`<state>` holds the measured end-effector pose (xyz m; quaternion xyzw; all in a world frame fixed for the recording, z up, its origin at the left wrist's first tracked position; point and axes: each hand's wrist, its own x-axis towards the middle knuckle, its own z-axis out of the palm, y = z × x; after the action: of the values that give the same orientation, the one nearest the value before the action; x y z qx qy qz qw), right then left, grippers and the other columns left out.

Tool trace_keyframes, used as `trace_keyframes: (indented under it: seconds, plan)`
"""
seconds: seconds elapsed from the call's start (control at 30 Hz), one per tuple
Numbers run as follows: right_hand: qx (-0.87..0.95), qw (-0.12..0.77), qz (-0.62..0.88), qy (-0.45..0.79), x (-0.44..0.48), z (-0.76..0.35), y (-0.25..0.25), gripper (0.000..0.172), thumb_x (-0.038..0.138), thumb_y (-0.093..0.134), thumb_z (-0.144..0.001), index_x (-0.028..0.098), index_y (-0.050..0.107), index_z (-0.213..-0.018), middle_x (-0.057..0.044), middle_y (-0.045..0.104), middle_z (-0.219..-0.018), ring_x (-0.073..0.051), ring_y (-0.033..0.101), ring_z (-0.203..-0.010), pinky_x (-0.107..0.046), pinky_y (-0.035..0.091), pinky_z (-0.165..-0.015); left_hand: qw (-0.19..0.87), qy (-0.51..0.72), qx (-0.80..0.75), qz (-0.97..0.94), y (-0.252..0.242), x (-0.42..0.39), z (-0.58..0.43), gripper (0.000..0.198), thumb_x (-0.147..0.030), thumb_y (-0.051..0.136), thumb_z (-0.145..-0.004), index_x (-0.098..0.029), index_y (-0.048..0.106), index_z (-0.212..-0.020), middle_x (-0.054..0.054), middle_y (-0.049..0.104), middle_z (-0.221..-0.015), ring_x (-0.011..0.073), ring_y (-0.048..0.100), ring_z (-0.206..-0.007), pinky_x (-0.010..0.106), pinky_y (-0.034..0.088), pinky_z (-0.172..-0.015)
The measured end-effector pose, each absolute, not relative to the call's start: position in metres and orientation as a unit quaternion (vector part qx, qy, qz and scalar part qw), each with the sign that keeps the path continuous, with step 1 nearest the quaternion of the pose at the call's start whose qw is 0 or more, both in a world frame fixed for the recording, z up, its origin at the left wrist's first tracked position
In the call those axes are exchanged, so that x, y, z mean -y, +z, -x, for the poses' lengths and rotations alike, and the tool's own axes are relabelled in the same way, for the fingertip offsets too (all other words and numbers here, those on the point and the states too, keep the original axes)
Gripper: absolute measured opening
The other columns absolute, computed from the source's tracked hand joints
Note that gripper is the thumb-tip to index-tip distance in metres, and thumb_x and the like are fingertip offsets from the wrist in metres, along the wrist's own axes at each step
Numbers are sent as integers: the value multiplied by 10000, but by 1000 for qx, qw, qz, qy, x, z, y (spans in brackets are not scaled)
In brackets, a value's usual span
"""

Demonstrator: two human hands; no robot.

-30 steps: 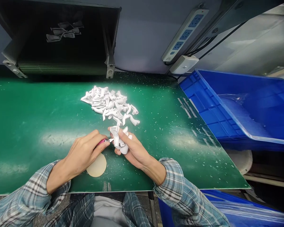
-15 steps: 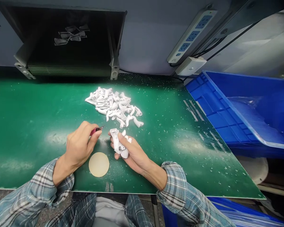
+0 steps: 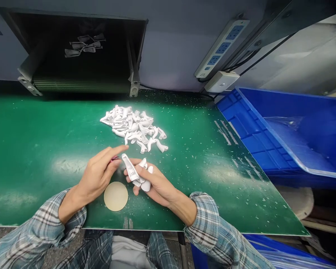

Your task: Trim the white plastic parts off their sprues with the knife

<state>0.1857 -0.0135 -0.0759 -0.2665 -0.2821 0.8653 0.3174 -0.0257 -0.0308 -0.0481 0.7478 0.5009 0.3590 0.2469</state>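
White plastic parts (image 3: pixel 130 168) gripped in the right hand (image 3: pixel 154 183), lower center. The left hand (image 3: pixel 98 173) curls shut around a pink-handled knife (image 3: pixel 114 158).

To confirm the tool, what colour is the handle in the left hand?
The handle is pink, half hidden, best in head view.

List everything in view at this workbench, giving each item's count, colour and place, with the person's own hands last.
bench top: one, green, under everything
plastic parts heap: many, white, mid-bench
disc: one, beige, near the front edge
crate: one, blue, right of the bench
power strip: one, white with blue sockets, on the wall behind
left hand: one, above the disc, gripping a pink knife
right hand: one, beside it, holding white parts
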Motion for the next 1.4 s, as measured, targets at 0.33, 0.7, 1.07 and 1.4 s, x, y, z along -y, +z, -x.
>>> trace_keyframes:
  seconds: [0.33, 0.7, 1.07, 1.4]
  plan:
    - [256, 350, 286, 855, 14, -186, -74, 443, 401, 852, -834, 206, 700, -1201, -41, 675, -935, -152, 637, -813, -187, 561, -523, 107, 239, -541, -799, -55, 35, 21, 364, -475, 319, -1096, -216, 545, -974, -18, 653, -729, 138, 573, -565, 258, 350, -533]
    - [290, 362, 308, 830, 15, -185, -74, 424, 408, 834, -854, 188, 726, -1200, -54, 694, -946, -129, 614, -732, -197, 571, -518, 38, 162, -555, -815, -54, 38, 17, 593, -726, 276, -1023, -212, 558, -933, 7, 676, -761, 170, 646, -617, 269, 288, -503]
    - [342, 356, 299, 817, 13, -191, -70, 340, 356, 847, -843, 187, 787, -1132, -35, 696, -856, -115, 604, -666, -196, 582, -504, 203, 125, -520, -820, -44, 33, 28, 538, -693, 420, -1007, -211, 483, -777, -46, 565, -614, 113, 422, -492, 233, 234, -507]
    - [328, 380, 326, 801, 10, -191, -71, 397, 385, 853, -823, 190, 768, -1158, -43, 712, -895, -136, 609, -714, -221, 585, -513, 425, 202, -487, -736, -51, 24, 35, 499, -558, 475, -1021, -197, 406, -684, -66, 331, -607, 95, 309, -557, 229, 253, -528]
